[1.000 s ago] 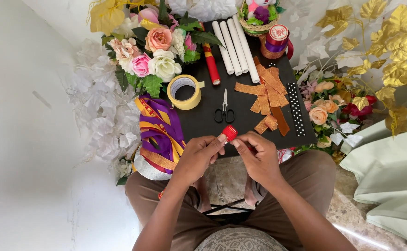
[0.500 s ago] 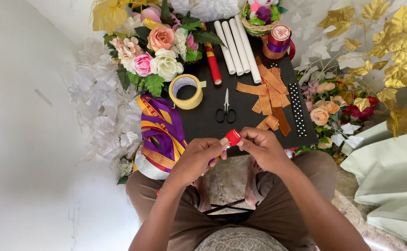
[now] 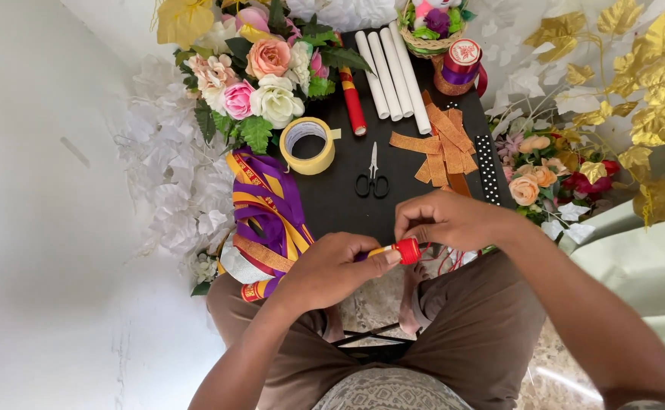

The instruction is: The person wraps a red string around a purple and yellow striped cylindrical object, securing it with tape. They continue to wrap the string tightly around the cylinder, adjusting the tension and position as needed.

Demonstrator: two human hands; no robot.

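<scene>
Just below the middle of the frame, our left hand point(image 3: 332, 269) curls its fingers tight around a small glue stick point(image 3: 401, 250), whose red cap pokes out past the thumb. Our right hand point(image 3: 442, 220) sits just above and to the right, fingertips pinched down at that red cap; we cannot tell whether they grip it or only touch it.

Both hands hover over the near edge of a black table point(image 3: 332, 197), above our brown-trousered knees. Behind them on the table lie small black scissors point(image 3: 372, 178), a roll of yellow tape point(image 3: 307, 144), orange ribbon strips point(image 3: 442, 144) and three white tubes point(image 3: 393, 72). Purple and gold ribbons point(image 3: 264, 205) spill over the left edge. Artificial roses point(image 3: 260, 72) crowd the upper left, gold leaves point(image 3: 644, 68) the upper right. White wall fills the left side, and pale green cloth point(image 3: 644, 258) lies at right.
</scene>
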